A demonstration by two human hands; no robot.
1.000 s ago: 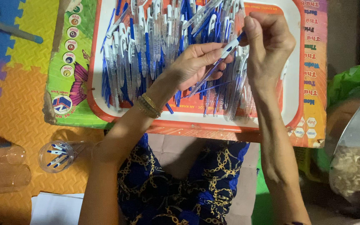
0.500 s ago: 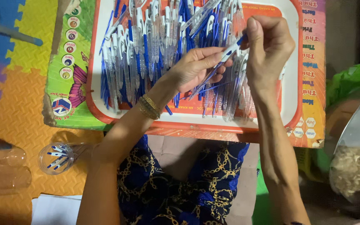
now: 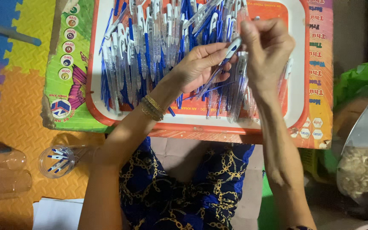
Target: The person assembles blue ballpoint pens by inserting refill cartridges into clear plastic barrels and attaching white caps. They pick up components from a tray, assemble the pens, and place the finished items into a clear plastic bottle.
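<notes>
- The fingers of the right hand (image 3: 267,53) pinch the white clip end of a slim pen with a clear barrel and blue refill (image 3: 228,53), held slantwise above the tray.
- The left hand (image 3: 201,66) lies palm up just beside the right, its fingers curled around the lower part of the same pen; a few more thin blue refills (image 3: 211,89) slant out beneath the palm, and whether it grips them cannot be told.
- Both hands meet at the pen, fingertips close together, over the middle of the tray.
- A stack of gold chain bracelets (image 3: 152,108) sits on the left wrist.
- Under the hands lies a heap of clear-and-blue pens with white clips (image 3: 150,51), spread mostly across the left and centre of a white plastic tray with an orange-red rim (image 3: 297,85).
- The tray rests on a colourful printed board with green and pink edges (image 3: 71,72), set over the person's lap, which is covered in dark blue cloth with a gold chain pattern (image 3: 179,187).
- On the orange and yellow foam floor mat (image 3: 20,110), left of the lap, lies a clear plastic cup holding small blue-and-white parts (image 3: 58,159); more empty clear cups (image 3: 3,174) lie beyond it.
- At the right edge sits a clear bag of small pale parts (image 3: 363,166), with green plastic (image 3: 360,79) above it.
</notes>
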